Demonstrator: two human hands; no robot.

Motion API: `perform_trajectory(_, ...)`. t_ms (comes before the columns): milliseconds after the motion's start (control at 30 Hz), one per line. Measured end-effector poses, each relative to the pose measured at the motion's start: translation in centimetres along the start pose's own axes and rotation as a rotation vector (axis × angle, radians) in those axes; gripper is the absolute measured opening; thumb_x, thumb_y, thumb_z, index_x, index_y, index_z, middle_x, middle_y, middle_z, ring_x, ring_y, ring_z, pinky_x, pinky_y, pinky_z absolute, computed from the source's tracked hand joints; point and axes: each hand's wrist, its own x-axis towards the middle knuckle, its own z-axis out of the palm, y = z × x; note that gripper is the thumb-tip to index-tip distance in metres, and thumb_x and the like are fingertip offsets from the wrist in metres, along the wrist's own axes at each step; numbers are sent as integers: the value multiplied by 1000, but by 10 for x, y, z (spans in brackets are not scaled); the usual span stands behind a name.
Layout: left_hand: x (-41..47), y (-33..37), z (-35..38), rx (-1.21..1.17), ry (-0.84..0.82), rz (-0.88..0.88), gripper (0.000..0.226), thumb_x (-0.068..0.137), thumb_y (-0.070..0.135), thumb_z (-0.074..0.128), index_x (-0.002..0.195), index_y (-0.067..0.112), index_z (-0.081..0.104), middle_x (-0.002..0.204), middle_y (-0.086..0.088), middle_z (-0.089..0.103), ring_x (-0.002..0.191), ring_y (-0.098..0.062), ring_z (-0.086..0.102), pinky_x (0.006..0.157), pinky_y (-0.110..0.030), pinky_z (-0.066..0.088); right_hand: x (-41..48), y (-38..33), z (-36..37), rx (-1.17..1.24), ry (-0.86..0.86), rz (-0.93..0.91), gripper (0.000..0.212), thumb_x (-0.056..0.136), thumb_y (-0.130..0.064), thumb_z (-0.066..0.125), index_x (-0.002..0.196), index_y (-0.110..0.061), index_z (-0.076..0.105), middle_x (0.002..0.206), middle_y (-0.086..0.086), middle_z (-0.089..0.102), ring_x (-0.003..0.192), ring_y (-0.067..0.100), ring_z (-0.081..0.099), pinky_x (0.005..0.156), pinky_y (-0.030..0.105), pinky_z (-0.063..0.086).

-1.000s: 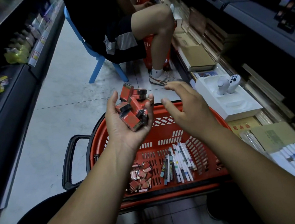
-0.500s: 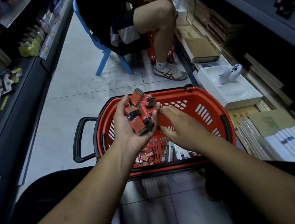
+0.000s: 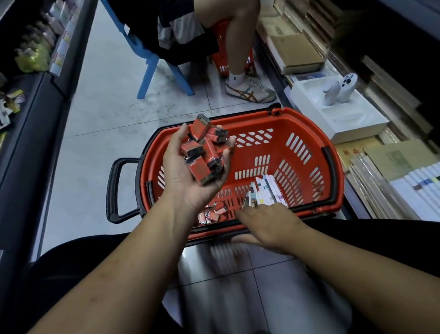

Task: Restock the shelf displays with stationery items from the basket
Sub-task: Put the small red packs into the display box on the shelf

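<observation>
A red shopping basket (image 3: pixel 302 122) with a black handle stands on the floor in front of me. My left hand (image 3: pixel 180 178) is held palm up over it and cups a heap of small red boxes (image 3: pixel 201 152), fingers curled round them. My right hand (image 3: pixel 269 223) reaches low over the basket's near rim with fingers stretched toward the bottom and thumb spread; nothing shows in it. On the basket floor lie more small red boxes (image 3: pixel 212 215) and a bundle of white pens (image 3: pixel 266 192).
A person sits on a blue chair (image 3: pixel 151 63) just beyond the basket, one shoe (image 3: pixel 249 91) close to its far rim. Right shelf: a white box with controllers (image 3: pixel 342 118), notebooks and paper stacks (image 3: pixel 428 191). A dark shelf (image 3: pixel 8 105) lines the left.
My right hand dropped from beside the heap of red boxes to the basket's near rim. The view tilted down; my left hand still holds the heap.
</observation>
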Motion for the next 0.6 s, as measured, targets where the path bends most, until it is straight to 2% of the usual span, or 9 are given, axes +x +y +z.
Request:
perform_trajectory(200, 14, 7, -1, -12, -25, -21, 60, 87, 52, 67, 125, 6, 68, 124, -14, 68, 111, -26, 66, 63, -29, 61, 29, 24, -2, 32, 57, -4, 64, 94, -73, 23, 104, -18, 54, 95, 1, 66, 73, 29, 67, 51, 33, 35)
perform_trajectory(300, 18, 11, 1, -13, -23, -18, 61, 87, 52, 67, 128, 6, 66, 124, -15, 67, 111, -27, 66, 63, -29, 61, 45, 31, -9, 36, 27, 21, 66, 93, -72, 23, 112, -17, 54, 105, 3, 66, 85, 30, 67, 56, 36, 39)
perform_trajectory(433, 17, 13, 6, 13, -24, -16, 61, 88, 52, 66, 127, 5, 66, 120, -16, 69, 106, -27, 68, 63, -28, 61, 53, 39, -22, 99, -48, 53, 66, 95, -70, 30, 124, -16, 52, 116, 6, 64, 98, 32, 65, 72, 43, 53)
perform_trajectory(533, 10, 10, 11, 31, -44, -35, 57, 88, 52, 66, 123, 7, 68, 116, -14, 70, 108, -26, 67, 60, -29, 61, 52, 42, -38, 228, -136, 80, 69, 94, -72, 36, 139, -20, 47, 130, 5, 59, 110, 30, 61, 86, 43, 51)
perform_trajectory(600, 2, 7, 16, 40, -58, -39, 57, 88, 52, 66, 122, 7, 69, 117, -11, 71, 110, -26, 67, 60, -30, 61, 48, 45, -55, 322, -70, 143, 67, 94, -68, 46, 142, -22, 45, 131, 7, 60, 114, 31, 60, 91, 43, 50)
